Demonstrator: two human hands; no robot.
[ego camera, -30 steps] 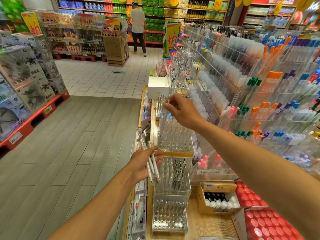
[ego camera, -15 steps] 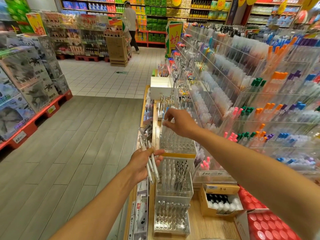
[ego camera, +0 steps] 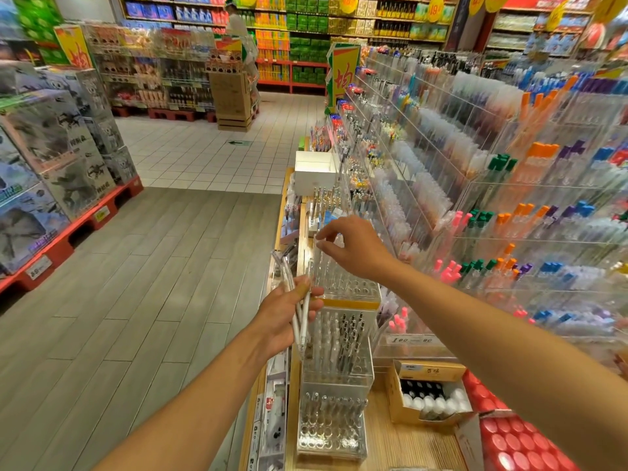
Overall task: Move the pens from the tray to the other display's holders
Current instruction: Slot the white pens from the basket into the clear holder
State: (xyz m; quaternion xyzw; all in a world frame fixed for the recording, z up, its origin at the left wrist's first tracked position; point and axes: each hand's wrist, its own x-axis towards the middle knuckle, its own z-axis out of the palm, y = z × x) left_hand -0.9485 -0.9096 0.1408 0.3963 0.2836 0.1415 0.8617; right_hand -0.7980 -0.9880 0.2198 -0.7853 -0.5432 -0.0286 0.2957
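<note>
My left hand [ego camera: 285, 317] grips a bundle of white pens [ego camera: 299, 311] that fan upward and leftward beside the clear tiered pen display [ego camera: 343, 290]. My right hand [ego camera: 356, 246] hovers over the display's top tier, thumb and forefinger pinched on the top of one clear pen [ego camera: 316, 263] standing in a holder at the tier's left edge. The middle tier [ego camera: 339, 348] holds several white and dark pens. The lowest tier [ego camera: 331, 426] has a few pens and many bare tube openings.
A cardboard box of black-and-white bottles [ego camera: 431, 396] sits right of the display on the wooden shelf [ego camera: 407, 447]. Red packs [ego camera: 516, 443] lie at the lower right. Acrylic racks of coloured pens [ego camera: 509, 205] fill the right side. The aisle floor [ego camera: 153, 266] lies left.
My right hand has come down from high above the display toward its top tier, lowering a clear pen into a holder. My left hand has stayed put with its bundle.
</note>
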